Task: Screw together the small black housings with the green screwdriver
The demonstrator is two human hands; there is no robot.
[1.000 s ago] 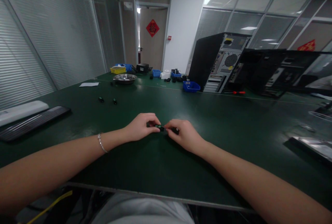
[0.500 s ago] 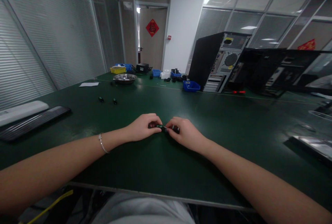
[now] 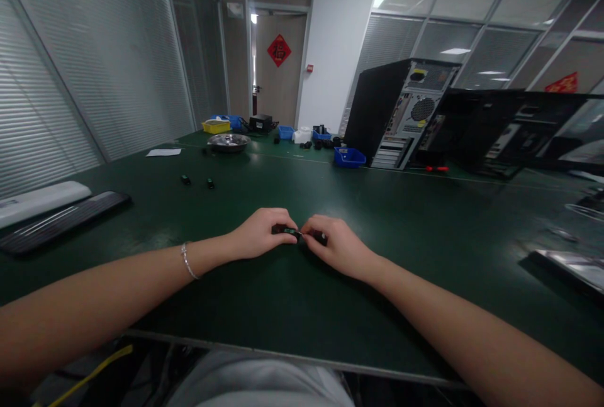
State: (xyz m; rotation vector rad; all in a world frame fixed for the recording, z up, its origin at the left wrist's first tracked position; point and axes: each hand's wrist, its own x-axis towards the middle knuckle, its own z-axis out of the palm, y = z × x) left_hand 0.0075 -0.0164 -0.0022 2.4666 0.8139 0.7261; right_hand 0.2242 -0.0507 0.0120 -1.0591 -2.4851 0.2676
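Above the green table (image 3: 302, 306), my left hand (image 3: 264, 233) pinches a small black part (image 3: 289, 231) with a green patch on it. My right hand (image 3: 335, 241) is closed just to its right, fingertips at the part's right end. Between its fingers a small dark object (image 3: 322, 238) shows, too small to name. The two hands nearly touch. Two similar small black pieces, one (image 3: 185, 180) further left and one (image 3: 210, 183) nearer, lie on the table beyond my left forearm.
A black tray (image 3: 66, 221) lies at the left beside a white case (image 3: 44, 201). Further back are a metal bowl (image 3: 228, 142), a blue bin (image 3: 349, 156) and a computer tower (image 3: 382, 108). A metallic panel (image 3: 576, 268) rests at the right edge.
The fingertips have shifted slightly, and the small black part sits a little lower and is less tilted. Both hands keep their closed grip. The whole view has moved very slightly.
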